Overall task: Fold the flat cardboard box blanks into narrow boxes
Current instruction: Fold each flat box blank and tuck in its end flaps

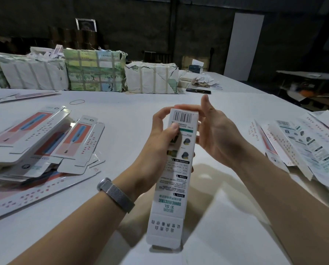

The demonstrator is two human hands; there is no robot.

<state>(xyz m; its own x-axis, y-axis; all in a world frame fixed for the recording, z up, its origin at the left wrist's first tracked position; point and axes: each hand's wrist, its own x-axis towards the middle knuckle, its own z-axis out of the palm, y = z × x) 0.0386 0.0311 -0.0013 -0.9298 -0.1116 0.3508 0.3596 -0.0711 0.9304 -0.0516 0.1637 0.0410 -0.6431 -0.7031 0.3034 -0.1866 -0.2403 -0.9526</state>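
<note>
Nearest to the camera is the open bottom flap of a narrow white box [174, 169], which is held above the white table [133, 115] with its long axis running away from the person. Its upper face shows a barcode at the far end and the words "SONIC ELECTRIC" lower down. The left hand [160, 138] grips the box from the left side: its thumb presses on the printed face just below the barcode, and its fingers curl round the far top corner. A mesh metal watch band [115, 195] sits on the left wrist. The right hand [214, 131] stands just beside the right edge of the box with the palm turned toward it and the fingers nearly straight; its fingertips reach the far top end of the box. It does not grasp the box.

On the left lies a pile of flat box blanks [35, 138] with a red and blue picture. More flat blanks [305, 142] lie spread on the right. A rubber band [77, 101] lies further away, and wrapped, strapped bundles [94, 71] stand along the far edge.
</note>
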